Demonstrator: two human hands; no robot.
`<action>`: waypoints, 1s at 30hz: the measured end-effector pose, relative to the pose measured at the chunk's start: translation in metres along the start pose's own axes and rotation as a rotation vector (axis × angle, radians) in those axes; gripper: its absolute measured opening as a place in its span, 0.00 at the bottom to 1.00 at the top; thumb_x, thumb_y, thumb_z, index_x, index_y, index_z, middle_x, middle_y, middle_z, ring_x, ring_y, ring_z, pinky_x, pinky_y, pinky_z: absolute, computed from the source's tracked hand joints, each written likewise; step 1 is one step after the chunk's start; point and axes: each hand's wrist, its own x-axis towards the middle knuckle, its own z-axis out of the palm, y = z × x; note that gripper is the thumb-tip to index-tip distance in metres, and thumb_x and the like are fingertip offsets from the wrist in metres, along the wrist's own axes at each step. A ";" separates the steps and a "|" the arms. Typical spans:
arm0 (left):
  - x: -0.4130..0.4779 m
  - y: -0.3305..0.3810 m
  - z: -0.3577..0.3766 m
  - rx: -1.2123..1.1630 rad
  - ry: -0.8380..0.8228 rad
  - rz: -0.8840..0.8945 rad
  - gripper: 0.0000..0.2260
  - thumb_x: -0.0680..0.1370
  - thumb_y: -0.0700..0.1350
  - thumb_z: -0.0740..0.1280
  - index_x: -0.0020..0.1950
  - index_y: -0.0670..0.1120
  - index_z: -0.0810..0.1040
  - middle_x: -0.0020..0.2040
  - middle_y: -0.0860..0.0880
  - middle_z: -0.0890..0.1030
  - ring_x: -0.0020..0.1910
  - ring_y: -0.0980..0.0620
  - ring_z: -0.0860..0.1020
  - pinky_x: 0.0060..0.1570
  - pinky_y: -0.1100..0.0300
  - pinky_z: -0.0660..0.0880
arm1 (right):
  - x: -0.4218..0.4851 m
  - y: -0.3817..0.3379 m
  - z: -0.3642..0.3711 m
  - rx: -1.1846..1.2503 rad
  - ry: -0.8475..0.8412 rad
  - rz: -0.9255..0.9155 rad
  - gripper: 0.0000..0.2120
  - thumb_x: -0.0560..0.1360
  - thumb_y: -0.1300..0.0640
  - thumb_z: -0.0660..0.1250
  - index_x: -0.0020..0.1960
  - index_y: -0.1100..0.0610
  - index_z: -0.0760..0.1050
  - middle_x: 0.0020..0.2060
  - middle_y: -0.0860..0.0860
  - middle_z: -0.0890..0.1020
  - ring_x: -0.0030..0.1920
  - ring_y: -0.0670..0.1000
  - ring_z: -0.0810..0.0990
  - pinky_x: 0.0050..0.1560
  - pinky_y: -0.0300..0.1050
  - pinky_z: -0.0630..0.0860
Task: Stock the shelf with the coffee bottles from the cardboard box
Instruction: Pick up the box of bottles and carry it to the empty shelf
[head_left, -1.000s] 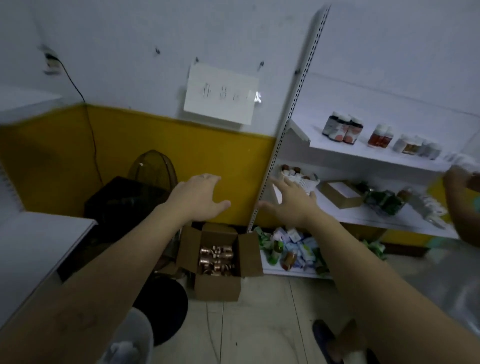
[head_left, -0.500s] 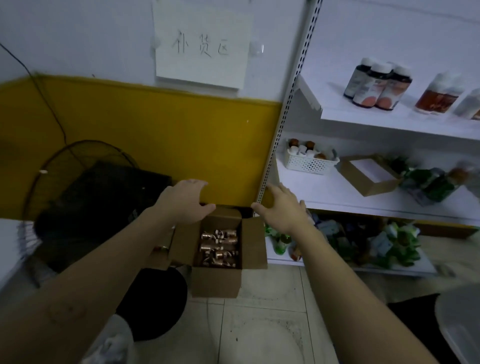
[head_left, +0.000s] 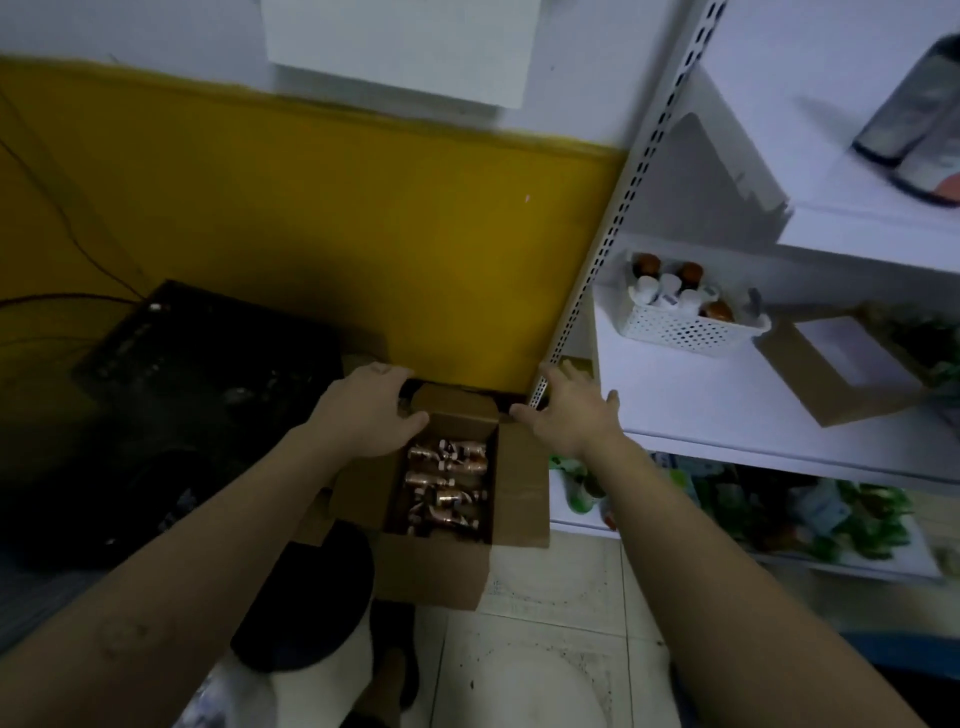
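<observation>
Head view is dim, so I can only say the bottles (head_left: 448, 483) look like a heap of coppery ones, too tangled to count, lying in the one open box (head_left: 441, 519) on the floor beside the shelf (head_left: 727, 405). Both my hands hover at its far flaps: left hand (head_left: 366, 410) with fingers loosely curled, right hand (head_left: 569, 410) spread open, neither holding anything. Dark bottles at top right are cut off.

Both bare forearms extended forward and down, left hand (head_left: 363, 410) palm down, fingers curled, right hand (head_left: 571, 410) palm down, fingers spread, both hands empty
</observation>
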 end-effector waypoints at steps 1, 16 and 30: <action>0.018 -0.008 0.003 -0.004 -0.001 0.006 0.32 0.75 0.61 0.63 0.75 0.49 0.61 0.73 0.44 0.65 0.67 0.44 0.68 0.62 0.49 0.69 | 0.017 -0.003 0.004 -0.011 -0.013 0.014 0.38 0.75 0.35 0.61 0.78 0.50 0.54 0.79 0.54 0.52 0.77 0.57 0.51 0.72 0.68 0.48; 0.244 -0.141 0.167 -0.150 -0.248 -0.153 0.20 0.74 0.52 0.65 0.60 0.41 0.72 0.56 0.38 0.78 0.53 0.38 0.76 0.47 0.52 0.72 | 0.242 0.025 0.196 0.125 -0.272 0.173 0.30 0.77 0.46 0.65 0.73 0.62 0.64 0.69 0.62 0.70 0.68 0.63 0.68 0.68 0.58 0.66; 0.306 -0.210 0.396 -0.046 -0.430 -0.267 0.28 0.77 0.53 0.64 0.74 0.44 0.61 0.62 0.37 0.74 0.58 0.37 0.74 0.54 0.50 0.71 | 0.311 0.155 0.435 0.128 -0.547 0.469 0.40 0.75 0.44 0.66 0.78 0.57 0.51 0.75 0.60 0.61 0.72 0.63 0.65 0.67 0.56 0.68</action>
